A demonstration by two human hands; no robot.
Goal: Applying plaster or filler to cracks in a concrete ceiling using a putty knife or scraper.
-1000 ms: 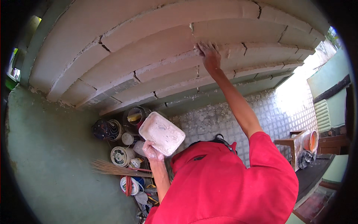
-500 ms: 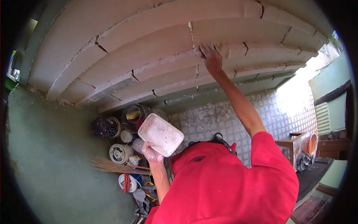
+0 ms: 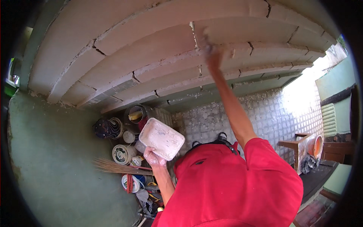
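Observation:
My left hand [image 3: 154, 156], smeared with whitish paste, grips the near left edge of a shallow white plastic tub [image 3: 163, 137] with residue inside. Up at the stepped panelled surface [image 3: 159, 38], my right hand [image 3: 212, 51] is raised beside a vertical seam [image 3: 194, 36] daubed with white filler. Motion blurs that hand, so its fingers and anything in them cannot be made out. Dark cracks [image 3: 99, 50] run across several other joints of the panels.
Buckets [image 3: 123, 154], a twig broom [image 3: 115, 165] and a large dark container [image 3: 138, 113] crowd the left side by a green wall [image 3: 56, 151]. A wooden stool-like frame [image 3: 297, 145] and an orange-lined bucket [image 3: 315, 146] stand at right. The tiled floor [image 3: 204, 117] is spattered white.
My right hand has shifted slightly left and up along the panel by the seam, and is now blurred. The tub in my left hand has barely moved.

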